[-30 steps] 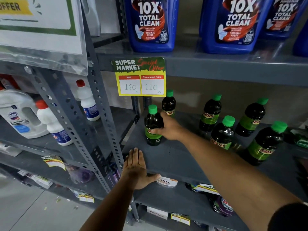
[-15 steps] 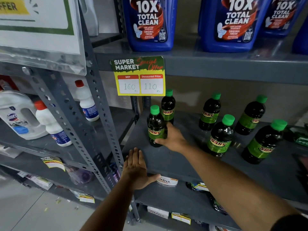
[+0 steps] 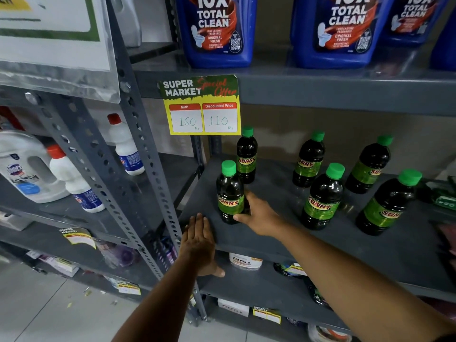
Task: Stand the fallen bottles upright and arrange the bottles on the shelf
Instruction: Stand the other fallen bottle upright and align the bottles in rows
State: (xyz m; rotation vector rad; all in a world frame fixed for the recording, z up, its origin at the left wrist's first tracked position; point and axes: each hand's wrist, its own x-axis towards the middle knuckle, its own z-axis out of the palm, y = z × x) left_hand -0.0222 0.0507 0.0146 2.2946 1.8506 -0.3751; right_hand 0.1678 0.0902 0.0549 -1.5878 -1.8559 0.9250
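Observation:
Several dark SUNNY bottles with green caps stand upright on the grey shelf [image 3: 283, 238]. My right hand [image 3: 259, 214] grips the lower right side of the front-left bottle [image 3: 229, 193], its label facing me. A second bottle [image 3: 246, 156] stands just behind it. More bottles stand to the right: a back one [image 3: 308, 160], a front one [image 3: 323, 197], a far-back one [image 3: 369, 166] and a front-right one [image 3: 387, 203]. My left hand [image 3: 198, 243] lies flat, fingers apart, on the shelf's front left corner.
A price tag [image 3: 201, 106] hangs from the shelf above, which carries blue cleaner jugs [image 3: 217, 30]. A perforated grey upright [image 3: 148, 174] borders the left. White bottles [image 3: 71, 178] sit on the neighbouring rack. Something green [image 3: 444, 198] lies at the far right. Packets fill the lower shelf.
My right hand has turned the front-left bottle so its label faces me and slid from its front to its lower right side. The left hand has stayed put.

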